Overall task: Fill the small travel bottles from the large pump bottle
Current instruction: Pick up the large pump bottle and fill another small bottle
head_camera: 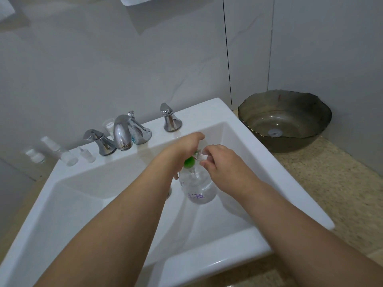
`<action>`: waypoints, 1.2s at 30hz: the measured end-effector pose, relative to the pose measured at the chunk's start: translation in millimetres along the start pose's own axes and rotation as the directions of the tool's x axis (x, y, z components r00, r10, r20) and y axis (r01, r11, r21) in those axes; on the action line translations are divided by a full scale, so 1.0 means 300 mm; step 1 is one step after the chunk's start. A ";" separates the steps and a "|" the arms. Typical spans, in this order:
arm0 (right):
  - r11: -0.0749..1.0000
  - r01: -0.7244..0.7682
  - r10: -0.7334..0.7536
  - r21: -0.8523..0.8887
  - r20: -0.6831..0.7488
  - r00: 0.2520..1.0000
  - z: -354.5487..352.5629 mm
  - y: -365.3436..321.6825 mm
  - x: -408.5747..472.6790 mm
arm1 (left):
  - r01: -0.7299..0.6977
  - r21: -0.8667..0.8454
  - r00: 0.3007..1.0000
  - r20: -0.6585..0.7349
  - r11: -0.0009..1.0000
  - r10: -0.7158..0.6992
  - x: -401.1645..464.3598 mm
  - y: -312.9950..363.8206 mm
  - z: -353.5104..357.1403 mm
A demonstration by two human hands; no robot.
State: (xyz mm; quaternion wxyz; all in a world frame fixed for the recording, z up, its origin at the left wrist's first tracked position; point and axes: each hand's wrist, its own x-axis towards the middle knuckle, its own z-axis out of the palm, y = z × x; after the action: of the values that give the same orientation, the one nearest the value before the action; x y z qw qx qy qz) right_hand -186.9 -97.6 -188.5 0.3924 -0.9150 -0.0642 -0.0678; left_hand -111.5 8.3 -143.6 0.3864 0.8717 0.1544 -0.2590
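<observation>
Pressing: left hand (pixel 184 148) bears on green pump (pixel 189 162) of large bottle (pixel 196 186) | right hand (pixel 222 164) pinches small bottle (pixel 202 156) at spout

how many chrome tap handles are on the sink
2: the left handle stands left of the spout, the right handle stands right of it, both on the sink back ledge.

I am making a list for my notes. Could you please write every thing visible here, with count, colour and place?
pump bottle: 1, clear with green pump, standing in the sink
small travel bottle: 1, clear, held at the pump
other small bottles: about 5, clear, on the ledge by the faucet
sink: 1, white
faucet: 1 spout, 2 handles, chrome
bowl: 1, grey-brown, on the counter at right
left hand: on the pump
right hand: pinches the small travel bottle
</observation>
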 end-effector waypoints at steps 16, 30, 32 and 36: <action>0.993 0.109 -0.106 0.039 -0.051 0.993 0.000 -0.003 -0.002 | -0.042 -0.157 0.997 0.053 0.987 0.051 -0.011 -0.018 -0.066; 0.999 0.042 -0.042 -0.005 -0.021 0.999 0.006 0.010 0.007 | -0.031 -0.090 0.996 -0.090 0.995 0.023 -0.017 -0.016 -0.020; 0.999 0.052 -0.052 -0.003 -0.026 0.998 0.007 0.011 0.008 | -0.032 -0.088 0.996 -0.083 0.996 0.025 -0.015 -0.019 -0.022; 0.996 0.092 -0.092 0.006 -0.043 0.995 0.008 0.011 0.007 | -0.049 -0.097 0.998 -0.042 0.994 0.045 -0.021 -0.022 -0.034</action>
State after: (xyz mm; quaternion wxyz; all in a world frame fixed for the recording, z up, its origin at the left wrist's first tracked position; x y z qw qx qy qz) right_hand -184.1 -98.1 -192.1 0.3940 -0.9078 -0.0980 -0.1051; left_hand -116.5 19.8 -138.1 0.4313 0.8601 0.1542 -0.2246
